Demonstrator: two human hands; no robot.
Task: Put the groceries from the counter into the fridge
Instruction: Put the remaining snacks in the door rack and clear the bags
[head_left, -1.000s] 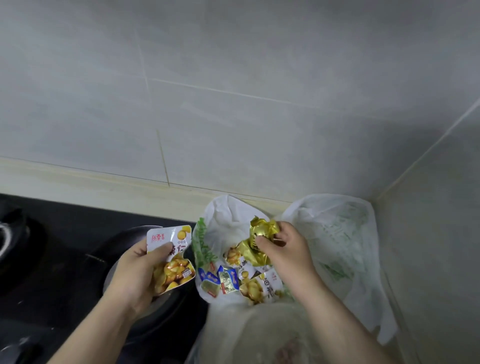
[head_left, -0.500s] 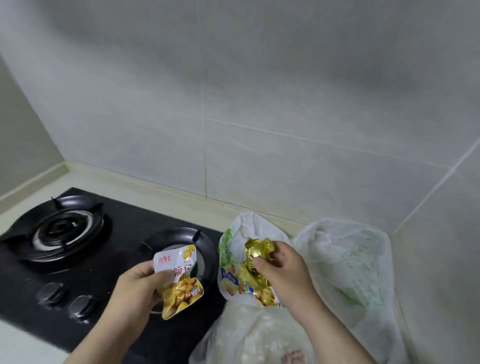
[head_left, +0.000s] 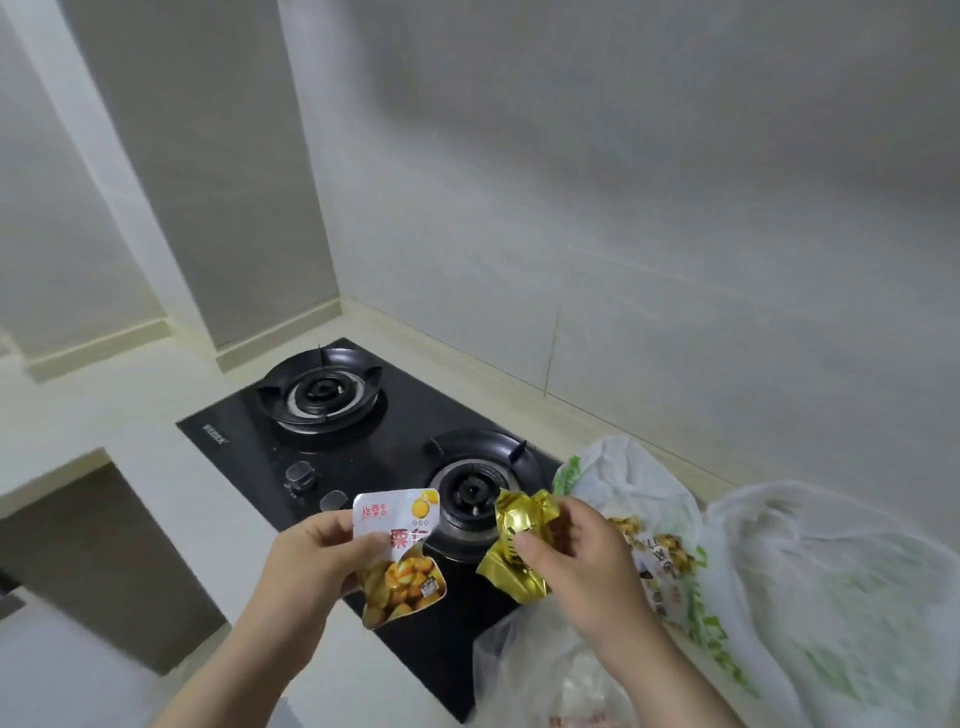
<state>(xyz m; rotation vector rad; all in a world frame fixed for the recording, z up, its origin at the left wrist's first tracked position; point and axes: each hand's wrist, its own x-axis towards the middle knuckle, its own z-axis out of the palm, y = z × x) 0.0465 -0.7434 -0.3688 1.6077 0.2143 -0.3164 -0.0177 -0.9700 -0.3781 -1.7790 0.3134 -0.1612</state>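
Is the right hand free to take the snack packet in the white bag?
Probably not yet: the right hand grips a gold packet, though the white bag with its snack packet lies close beside it.

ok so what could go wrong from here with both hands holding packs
1. The right hand pinches the gold pack above the burner; it could slip and drop there.
2. With the left hand gripping the chestnut pack, neither hand is free for a fridge door.
3. The open bag holds more packs that may get left behind.
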